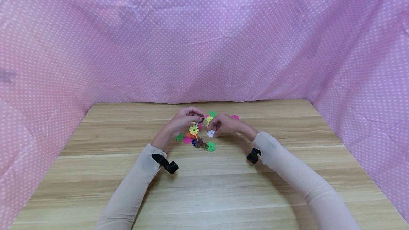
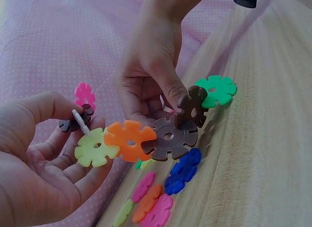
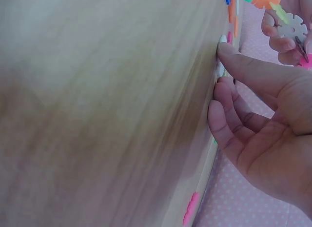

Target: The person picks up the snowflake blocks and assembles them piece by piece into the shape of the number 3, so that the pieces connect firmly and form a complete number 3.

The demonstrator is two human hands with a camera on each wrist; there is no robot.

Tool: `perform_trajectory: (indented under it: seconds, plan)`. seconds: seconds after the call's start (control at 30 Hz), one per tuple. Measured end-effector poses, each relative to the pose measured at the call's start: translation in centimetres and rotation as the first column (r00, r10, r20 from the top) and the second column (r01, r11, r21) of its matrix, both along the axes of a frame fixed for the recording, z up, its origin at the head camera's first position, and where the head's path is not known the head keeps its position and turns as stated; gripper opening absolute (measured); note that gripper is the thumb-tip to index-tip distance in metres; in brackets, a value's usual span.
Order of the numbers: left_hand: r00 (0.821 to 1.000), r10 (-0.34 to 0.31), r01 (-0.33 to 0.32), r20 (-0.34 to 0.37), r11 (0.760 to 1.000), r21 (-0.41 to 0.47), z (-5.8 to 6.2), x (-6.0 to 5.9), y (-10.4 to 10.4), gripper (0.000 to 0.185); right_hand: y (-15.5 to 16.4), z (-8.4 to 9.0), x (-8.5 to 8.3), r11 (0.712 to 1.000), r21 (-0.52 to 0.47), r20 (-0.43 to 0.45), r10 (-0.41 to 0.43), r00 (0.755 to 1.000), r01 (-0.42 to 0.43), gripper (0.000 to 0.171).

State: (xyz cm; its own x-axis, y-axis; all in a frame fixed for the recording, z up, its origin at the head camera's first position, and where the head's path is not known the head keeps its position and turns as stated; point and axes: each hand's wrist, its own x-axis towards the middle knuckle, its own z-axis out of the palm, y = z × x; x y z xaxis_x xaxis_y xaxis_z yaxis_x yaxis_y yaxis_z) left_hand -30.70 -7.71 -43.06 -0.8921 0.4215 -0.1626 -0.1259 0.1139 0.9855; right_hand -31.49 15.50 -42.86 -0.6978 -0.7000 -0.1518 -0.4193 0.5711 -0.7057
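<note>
My left hand grips one end of a chain of notched plastic discs, its thumb and fingers at the dark brown disc and a white disc seen edge-on. A pink disc sticks out beyond them. From there the chain runs through a yellow disc, an orange disc, two brown discs and a green disc. My right hand pinches a loose white disc at the tabletop; in the right wrist view its fingers partly hide this disc.
Loose discs lie around the hands on the wooden table: blue, pink, orange, and green. Another pink disc lies beyond the right wrist. A pink dotted cloth hangs behind the table.
</note>
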Motion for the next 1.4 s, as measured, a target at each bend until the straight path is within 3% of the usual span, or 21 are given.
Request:
perform_trajectory:
  seconds: [0.2, 0.43, 0.8, 0.97, 1.13, 1.23, 1.4]
  plan:
    - [1.0, 0.005, -0.005, -0.001, 1.0, 0.009, -0.1, 0.0, 0.1, 0.018, 0.3, -0.2, 0.0, 0.999, -0.009, 0.013, -0.035, 0.999, 0.035, 0.025]
    - [1.0, 0.011, -0.011, 0.001, 1.0, 0.003, -0.2, 0.0, 0.1, 0.019, 1.1, -0.6, 0.3, 0.985, -0.122, 0.107, -0.108, 0.988, 0.121, 0.021]
    - [1.0, 0.01, -0.009, -0.008, 1.0, 0.007, -0.5, -0.1, 0.2, 0.021, 2.8, 0.4, 0.4, 0.914, -0.241, 0.226, -0.273, 0.935, 0.325, 0.028]
    - [1.0, 0.012, -0.011, -0.007, 1.0, 0.019, -0.6, -0.1, 0.2, 0.021, 3.1, 0.8, 0.2, 0.864, -0.288, 0.227, -0.357, 0.906, 0.413, 0.029]
    - [1.0, 0.017, -0.017, 0.001, 1.0, 0.02, -0.5, 0.0, 0.2, 0.021, 2.8, 1.0, 0.2, 0.771, -0.408, 0.273, -0.409, 0.871, 0.49, 0.029]
    - [1.0, 0.021, -0.021, 0.007, 1.0, 0.018, -0.4, 0.1, 0.2, 0.02, 2.5, 0.9, 0.1, 0.723, -0.469, 0.314, -0.4, 0.861, 0.507, 0.029]
    - [1.0, 0.024, -0.024, 0.013, 1.0, 0.017, -0.2, 0.0, 0.2, 0.02, 2.1, 0.9, 0.2, 0.687, -0.504, 0.354, -0.389, 0.851, 0.524, 0.027]
